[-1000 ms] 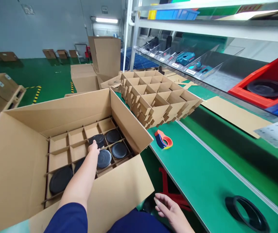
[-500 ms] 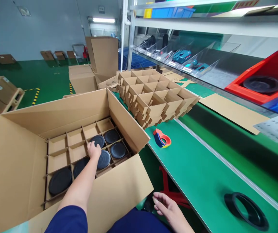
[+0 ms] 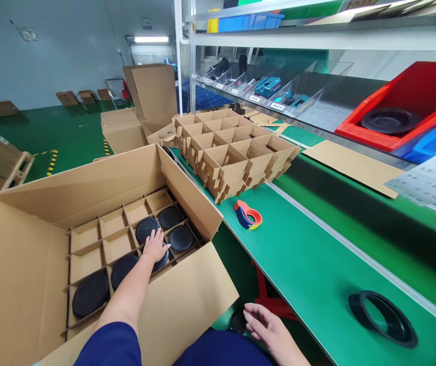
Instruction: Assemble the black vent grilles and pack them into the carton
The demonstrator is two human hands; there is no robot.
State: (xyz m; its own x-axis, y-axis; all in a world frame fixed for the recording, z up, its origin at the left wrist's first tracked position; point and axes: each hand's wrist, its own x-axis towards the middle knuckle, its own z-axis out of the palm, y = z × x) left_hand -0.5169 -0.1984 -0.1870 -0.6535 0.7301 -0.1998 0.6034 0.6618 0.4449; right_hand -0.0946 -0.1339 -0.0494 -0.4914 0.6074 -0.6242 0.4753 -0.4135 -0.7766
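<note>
My left hand (image 3: pixel 155 247) reaches into a large open cardboard box (image 3: pixel 187 290). Its fingers are spread over the compartments, holding nothing. It partly covers one black round lid-like disc (image 3: pixel 161 260), and the fingertips lie at the edge of another disc (image 3: pixel 147 229); whether they touch is unclear. Further black discs (image 3: pixel 90 294) sit in cells of the cardboard divider (image 3: pixel 101 240), several cells of which show bare cardboard. My right hand (image 3: pixel 266 328) hangs between the box and the bench, fingers loosely bent and apart, with nothing visible in it.
A green bench (image 3: pixel 302 264) runs along the right, carrying stacked cardboard dividers (image 3: pixel 233 147), a tape dispenser (image 3: pixel 248 215) and a black ring (image 3: pixel 383 317). Above it, a shelf holds clear bins and a red bin (image 3: pixel 393 101). Other boxes (image 3: pixel 149 96) stand behind on the floor.
My left hand has come off the disc in the middle row and moved slightly toward me, its fingers spreading. The disc stays in its cell. The camera view has shifted a little.
</note>
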